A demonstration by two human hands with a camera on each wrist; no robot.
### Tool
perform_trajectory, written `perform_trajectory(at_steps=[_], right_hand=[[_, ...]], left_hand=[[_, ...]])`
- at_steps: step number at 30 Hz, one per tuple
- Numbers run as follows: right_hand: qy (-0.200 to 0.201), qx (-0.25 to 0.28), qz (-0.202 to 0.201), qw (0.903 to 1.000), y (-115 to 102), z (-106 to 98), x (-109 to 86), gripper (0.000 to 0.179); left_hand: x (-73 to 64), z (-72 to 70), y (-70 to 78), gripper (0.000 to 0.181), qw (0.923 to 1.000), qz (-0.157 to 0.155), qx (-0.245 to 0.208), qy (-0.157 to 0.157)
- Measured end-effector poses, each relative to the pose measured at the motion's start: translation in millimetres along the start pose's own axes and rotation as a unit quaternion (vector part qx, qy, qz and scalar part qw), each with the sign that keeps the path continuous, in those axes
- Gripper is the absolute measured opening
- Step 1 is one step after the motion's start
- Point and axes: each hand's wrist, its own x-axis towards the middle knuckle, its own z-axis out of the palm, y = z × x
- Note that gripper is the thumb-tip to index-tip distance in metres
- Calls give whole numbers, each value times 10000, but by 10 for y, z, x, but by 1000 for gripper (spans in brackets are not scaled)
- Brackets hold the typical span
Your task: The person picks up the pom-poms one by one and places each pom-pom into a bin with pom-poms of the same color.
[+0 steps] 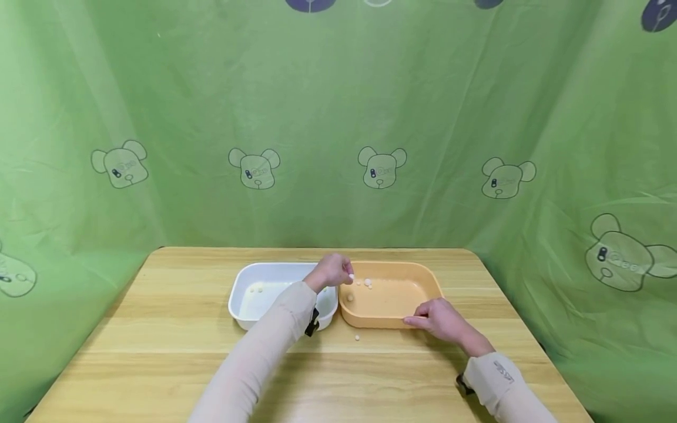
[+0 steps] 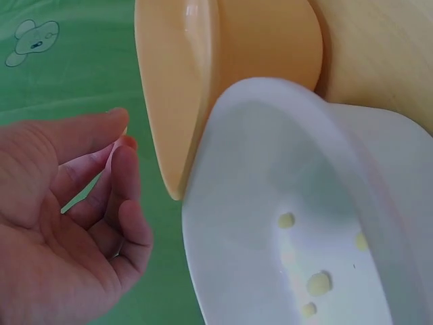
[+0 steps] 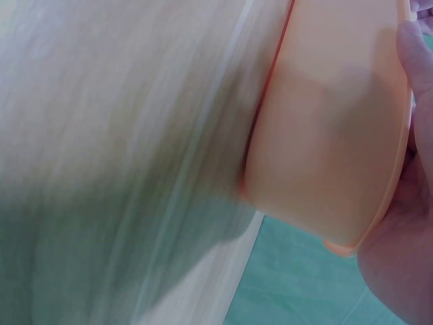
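Note:
My left hand [image 1: 332, 271] is raised over the place where the two basins meet. Thumb and forefinger pinch a small white ball [image 1: 351, 276], mostly hidden by the fingertips in the left wrist view. Beneath that arm stands a white basin [image 1: 240, 314] with several small pale-yellow balls [image 2: 319, 283] on its floor. Beside it, an orange basin [image 1: 394, 302] has several small whitish balls [image 1: 367, 282] of differing sizes towards its left side. My right hand [image 1: 444, 320] grips the orange basin's near rim at the right, thumb outside; its other fingers are partly hidden.
Another small white ball [image 1: 357, 338] lies on the wooden table [image 1: 174, 329] in front of the basins. A green curtain [image 1: 317, 205] with bear prints hangs behind the table and along both sides. Black straps [image 1: 312, 322] circle the sleeved wrists.

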Motion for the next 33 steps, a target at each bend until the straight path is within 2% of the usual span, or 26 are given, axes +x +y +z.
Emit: perform_trajectory(at_steps=[14, 23, 28, 33], right_hand=[[-59, 41, 86, 9999, -15, 19, -9, 41], [-89, 40, 121, 9999, -40, 6, -3, 41], [-67, 12, 78, 9999, -34, -1, -8, 41], [-41, 8, 76, 10000, -17, -14, -17, 41]], left_hand=[[43, 74, -125, 9, 9996, -295, -9, -45], [88, 104, -185, 8, 9991, -398, 136, 56], [55, 88, -175, 17, 9987, -287, 370, 212], [24, 62, -163, 21, 9994, -172, 222, 182]])
